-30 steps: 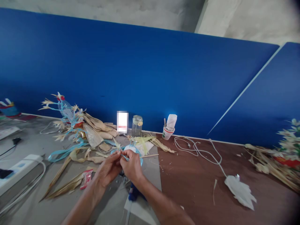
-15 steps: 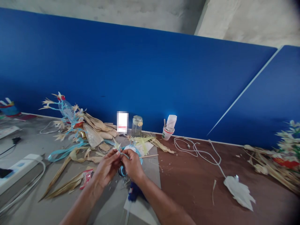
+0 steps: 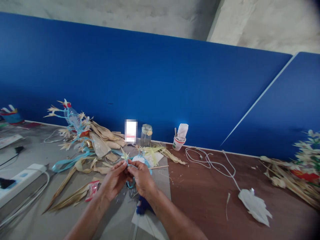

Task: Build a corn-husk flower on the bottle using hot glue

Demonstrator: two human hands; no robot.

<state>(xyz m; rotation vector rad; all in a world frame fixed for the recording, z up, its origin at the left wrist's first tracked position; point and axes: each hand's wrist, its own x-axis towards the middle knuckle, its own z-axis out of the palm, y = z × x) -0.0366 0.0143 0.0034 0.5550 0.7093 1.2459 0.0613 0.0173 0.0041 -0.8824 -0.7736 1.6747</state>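
Close together over the grey part of the table, my two hands pinch a small pale husk flower, its pointed petals sticking up above the fingertips. My left hand is closed on the flower's base. Between finger and thumb, my right hand grips a thin light-blue ribbon against the stem. A loop of blue material hangs just below the hands, partly hidden by them. A dark-blue bundle lies under my right wrist.
Husk flowers on blue stems lean by a plastic bottle at left, near dry husks. A jar, a paper cup and a white cable line the blue partition. A power strip is at left.
Both hands stay nearly in place at the flower. The right fingers have shifted slightly, and more of the blue ribbon shows between them. The whole view has tilted a little.
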